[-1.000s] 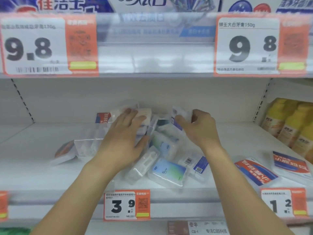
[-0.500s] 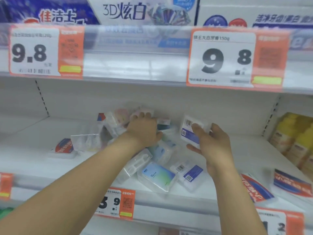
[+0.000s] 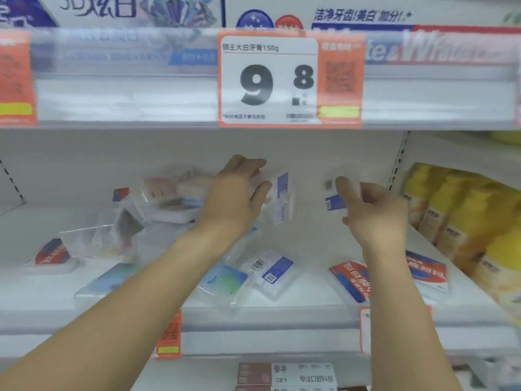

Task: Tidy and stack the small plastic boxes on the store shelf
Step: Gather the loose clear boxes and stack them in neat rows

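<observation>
Clear plastic boxes [image 3: 270,273] lie jumbled mid-shelf [image 3: 310,303], so with the right hand [image 3: 375,214] pinching one box [image 3: 334,194] and the left hand [image 3: 236,198] curled round another [image 3: 282,198], I would square their edges before stacking them flat at the back.

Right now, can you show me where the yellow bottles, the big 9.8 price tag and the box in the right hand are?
Yellow bottles [image 3: 462,221]: head view, on the front of a middle bottle.
9.8 price tag [image 3: 267,80]: head view, on its white part by the 9.
Box in right hand [image 3: 334,203]: head view, on its blue label.
</observation>
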Motion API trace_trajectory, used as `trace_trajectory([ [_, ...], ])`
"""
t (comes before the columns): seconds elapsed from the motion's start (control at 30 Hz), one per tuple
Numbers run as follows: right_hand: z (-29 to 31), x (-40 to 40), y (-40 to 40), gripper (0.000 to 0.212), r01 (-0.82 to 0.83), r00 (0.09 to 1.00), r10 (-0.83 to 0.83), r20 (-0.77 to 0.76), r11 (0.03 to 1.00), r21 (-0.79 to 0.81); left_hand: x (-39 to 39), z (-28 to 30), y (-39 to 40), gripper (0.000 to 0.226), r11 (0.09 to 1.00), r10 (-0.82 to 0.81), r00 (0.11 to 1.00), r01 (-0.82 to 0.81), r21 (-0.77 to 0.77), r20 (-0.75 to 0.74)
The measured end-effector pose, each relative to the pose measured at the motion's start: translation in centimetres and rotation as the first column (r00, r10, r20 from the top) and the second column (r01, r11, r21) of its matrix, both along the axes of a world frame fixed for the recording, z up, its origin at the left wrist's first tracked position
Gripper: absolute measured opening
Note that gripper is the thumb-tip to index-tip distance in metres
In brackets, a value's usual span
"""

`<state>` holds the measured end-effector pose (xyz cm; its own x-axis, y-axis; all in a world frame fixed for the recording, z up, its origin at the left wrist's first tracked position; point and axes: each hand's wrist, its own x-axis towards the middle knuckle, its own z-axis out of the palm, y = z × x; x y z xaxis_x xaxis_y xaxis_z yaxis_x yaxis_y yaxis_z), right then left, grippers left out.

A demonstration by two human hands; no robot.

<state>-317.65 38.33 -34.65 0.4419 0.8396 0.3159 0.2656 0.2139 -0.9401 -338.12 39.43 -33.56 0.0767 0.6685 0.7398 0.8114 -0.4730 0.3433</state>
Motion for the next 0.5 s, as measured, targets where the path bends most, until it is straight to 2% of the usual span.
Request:
trace_trajectory([
  [0.03, 0.0, 1.0, -0.3, 0.027, 0.026, 0.994, -0.027, 0.108, 1.0, 0.008, 1.6, -0.6, -0.3, 0.034, 0.998, -0.038, 0.999, 0.038, -0.047, 0.013],
  [0.1, 0.2, 3.0, -1.1, 0.033, 0.094, 0.953, -0.08, 0.291, 0.995, -0.032, 4.6, -2.5, -1.0, 0.034, 0.982, -0.136, 0.99, 0.138, -0.13, 0.027],
  [0.2, 0.3, 6.3, -2.4, 0.035, 0.189, 0.915, -0.11, 0.388, 0.967, -0.171, 7.9, -5.2, -2.0, 0.028, 0.924, -0.274, 0.962, 0.266, -0.275, 0.011],
  [0.27, 0.3, 8.1, -3.1, 0.035, 0.212, 0.916, -0.103, 0.387, 0.944, -0.251, 9.1, -6.1, -2.5, 0.027, 0.862, -0.369, 0.929, 0.331, -0.384, -0.027],
  [0.33, 0.7, 9.1, -3.8, 0.031, 0.232, 0.924, -0.144, 0.355, 0.947, -0.22, 9.3, -6.0, -3.0, 0.027, 0.827, -0.427, 0.903, 0.369, -0.424, -0.046],
  [0.43, 1.8, 9.0, -4.2, 0.023, 0.263, 0.92, -0.222, 0.323, 0.961, -0.09, 7.2, -4.9, -3.1, 0.021, 0.88, -0.36, 0.931, 0.319, -0.351, -0.057],
  [0.5, 2.3, 7.3, -3.9, 0.019, 0.192, 0.938, -0.176, 0.299, 0.981, -0.025, 4.6, -4.0, -3.5, 0.017, 0.92, -0.282, 0.958, 0.252, -0.301, -0.059],
])
